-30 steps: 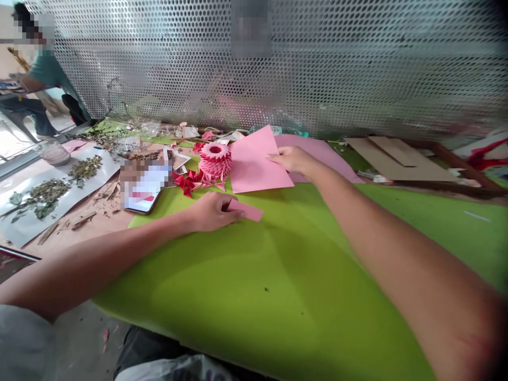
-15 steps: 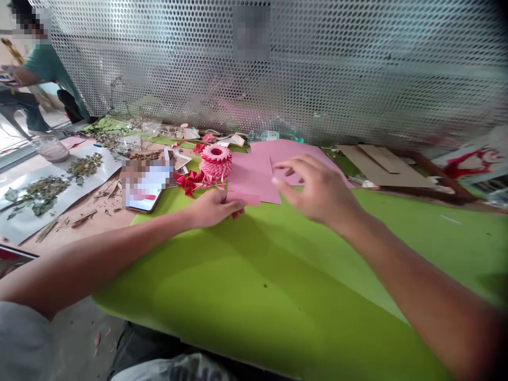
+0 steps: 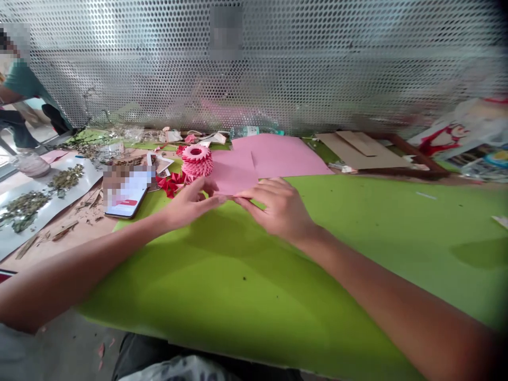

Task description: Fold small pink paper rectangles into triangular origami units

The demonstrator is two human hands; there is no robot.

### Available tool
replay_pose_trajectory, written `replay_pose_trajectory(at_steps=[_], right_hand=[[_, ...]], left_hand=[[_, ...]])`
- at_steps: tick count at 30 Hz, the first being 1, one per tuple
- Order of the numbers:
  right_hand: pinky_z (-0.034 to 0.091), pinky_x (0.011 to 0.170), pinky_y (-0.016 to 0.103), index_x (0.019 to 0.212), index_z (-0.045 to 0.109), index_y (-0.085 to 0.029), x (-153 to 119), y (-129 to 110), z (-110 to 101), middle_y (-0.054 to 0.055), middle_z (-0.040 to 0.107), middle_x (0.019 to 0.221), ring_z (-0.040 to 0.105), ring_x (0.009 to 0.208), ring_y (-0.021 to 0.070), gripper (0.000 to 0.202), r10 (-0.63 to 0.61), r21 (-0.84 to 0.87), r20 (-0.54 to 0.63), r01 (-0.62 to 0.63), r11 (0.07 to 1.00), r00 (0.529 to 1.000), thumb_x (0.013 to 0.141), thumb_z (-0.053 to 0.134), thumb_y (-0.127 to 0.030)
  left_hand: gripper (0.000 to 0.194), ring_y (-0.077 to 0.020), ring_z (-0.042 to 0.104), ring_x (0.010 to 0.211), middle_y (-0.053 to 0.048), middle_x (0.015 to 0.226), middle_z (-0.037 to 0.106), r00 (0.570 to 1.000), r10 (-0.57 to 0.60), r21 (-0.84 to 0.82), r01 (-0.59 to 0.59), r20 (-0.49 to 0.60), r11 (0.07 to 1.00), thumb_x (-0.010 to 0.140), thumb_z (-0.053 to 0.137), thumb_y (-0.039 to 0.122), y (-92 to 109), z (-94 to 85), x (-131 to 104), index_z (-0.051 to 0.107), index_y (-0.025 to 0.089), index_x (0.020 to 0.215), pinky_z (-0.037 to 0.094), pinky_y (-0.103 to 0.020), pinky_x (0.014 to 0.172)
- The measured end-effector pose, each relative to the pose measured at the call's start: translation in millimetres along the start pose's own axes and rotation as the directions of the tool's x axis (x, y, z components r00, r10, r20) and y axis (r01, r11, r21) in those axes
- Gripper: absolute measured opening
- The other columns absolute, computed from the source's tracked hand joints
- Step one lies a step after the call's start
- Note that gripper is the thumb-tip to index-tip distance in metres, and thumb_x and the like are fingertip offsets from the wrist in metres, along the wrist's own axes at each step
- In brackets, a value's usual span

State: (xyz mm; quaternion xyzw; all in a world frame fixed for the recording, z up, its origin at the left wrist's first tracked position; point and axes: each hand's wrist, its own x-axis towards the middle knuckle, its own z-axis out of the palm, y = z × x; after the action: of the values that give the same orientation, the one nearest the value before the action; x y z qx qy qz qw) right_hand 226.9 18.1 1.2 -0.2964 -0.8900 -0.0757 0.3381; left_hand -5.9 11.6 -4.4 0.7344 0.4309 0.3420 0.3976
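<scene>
My left hand [image 3: 192, 203] and my right hand [image 3: 280, 209] meet above the green tabletop [image 3: 246, 296]. Between their fingertips they pinch a small piece of pink paper [image 3: 229, 196], seen nearly edge-on and mostly covered by the fingers. Behind it lies a pink paper sheet [image 3: 236, 166], partly over a larger pink sheet [image 3: 283, 153]. Just beyond my left hand stands a round stack of folded pink paper pieces [image 3: 198, 165] with a hole at its top. Red folded paper pieces [image 3: 169, 184] lie at its foot.
A phone [image 3: 129, 193] with a lit screen lies left. Farther left, dried plant bits [image 3: 65, 180] rest on a white sheet. Brown cardboard [image 3: 357, 153] sits at the back right, before a perforated metal panel [image 3: 278, 69]. A person [image 3: 24, 84] sits beyond, far left.
My right hand has come down and left from above the pink sheet to grip the small paper, which my left hand was holding alone. The view has turned slightly right.
</scene>
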Motion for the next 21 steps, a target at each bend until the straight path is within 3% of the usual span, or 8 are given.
replay_pose_trajectory(at_steps=[3,6,10,15,18,21], right_hand=[[0.048,0.07,0.036,0.09,0.077,-0.022,-4.2,-0.1,6.1,0.002,0.078,0.076,0.067,0.064,0.0189,0.014,0.102,0.164,0.007,-0.101,0.981,0.995,0.094,0.064,-0.028],[0.05,0.071,0.035,0.088,0.077,-0.022,-5.1,-2.8,9.3,0.003,0.079,0.08,0.069,0.067,0.0194,0.014,0.151,0.283,0.043,-0.157,0.946,0.988,0.092,0.068,-0.031],[0.052,0.068,0.031,0.085,0.077,-0.022,-3.1,-7.0,5.5,0.002,0.078,0.08,0.07,0.069,0.0181,0.013,0.19,0.417,0.101,-0.215,0.883,0.977,0.09,0.069,-0.03],[0.054,0.063,0.027,0.087,0.078,-0.02,-2.8,-5.6,-2.2,0.003,0.079,0.082,0.072,0.07,0.0172,0.014,0.259,0.477,0.16,-0.304,0.825,0.953,0.091,0.067,-0.027],[0.055,0.063,0.028,0.086,0.078,-0.021,-5.4,1.5,-0.6,0.002,0.078,0.081,0.071,0.069,0.0173,0.013,0.237,0.434,0.163,-0.285,0.855,0.958,0.09,0.066,-0.026],[0.056,0.065,0.032,0.087,0.077,-0.021,-8.2,9.8,3.1,0.003,0.078,0.081,0.071,0.07,0.0189,0.012,0.15,0.304,0.106,-0.176,0.936,0.983,0.091,0.066,-0.024]], left_hand=[[0.041,-0.0151,0.063,0.086,-0.01,0.112,0.066,0.961,0.27,0.25,-0.247,-0.063,0.936,0.089,0.065,0.041,-5.0,-0.4,-0.9,0.058,0.015,0.12,0.047,-0.025,0.07],[0.023,-0.0151,0.064,0.082,-0.007,0.095,0.071,0.917,0.397,0.373,-0.356,-0.036,0.857,0.094,0.061,0.034,-5.7,4.7,-1.5,0.068,0.015,0.103,0.048,-0.026,0.072],[0.021,-0.0129,0.061,0.069,-0.004,0.076,0.07,0.916,0.396,0.412,-0.335,-0.07,0.848,0.094,0.06,0.03,-0.4,10.4,-2.8,0.071,0.015,0.084,0.045,-0.024,0.064],[0.022,-0.0141,0.066,0.071,-0.006,0.082,0.076,0.933,0.351,0.339,-0.306,-0.081,0.89,0.094,0.059,0.027,3.5,6.8,-4.0,0.076,0.015,0.088,0.047,-0.023,0.064],[0.022,-0.0152,0.067,0.073,-0.006,0.084,0.077,0.939,0.34,0.324,-0.304,-0.06,0.896,0.094,0.058,0.025,1.5,5.7,-3.5,0.078,0.015,0.088,0.048,-0.023,0.063],[0.023,-0.0147,0.066,0.068,-0.006,0.08,0.077,0.944,0.324,0.338,-0.288,-0.054,0.896,0.092,0.058,0.025,-1.9,7.2,-1.9,0.077,0.015,0.084,0.046,-0.022,0.06]])
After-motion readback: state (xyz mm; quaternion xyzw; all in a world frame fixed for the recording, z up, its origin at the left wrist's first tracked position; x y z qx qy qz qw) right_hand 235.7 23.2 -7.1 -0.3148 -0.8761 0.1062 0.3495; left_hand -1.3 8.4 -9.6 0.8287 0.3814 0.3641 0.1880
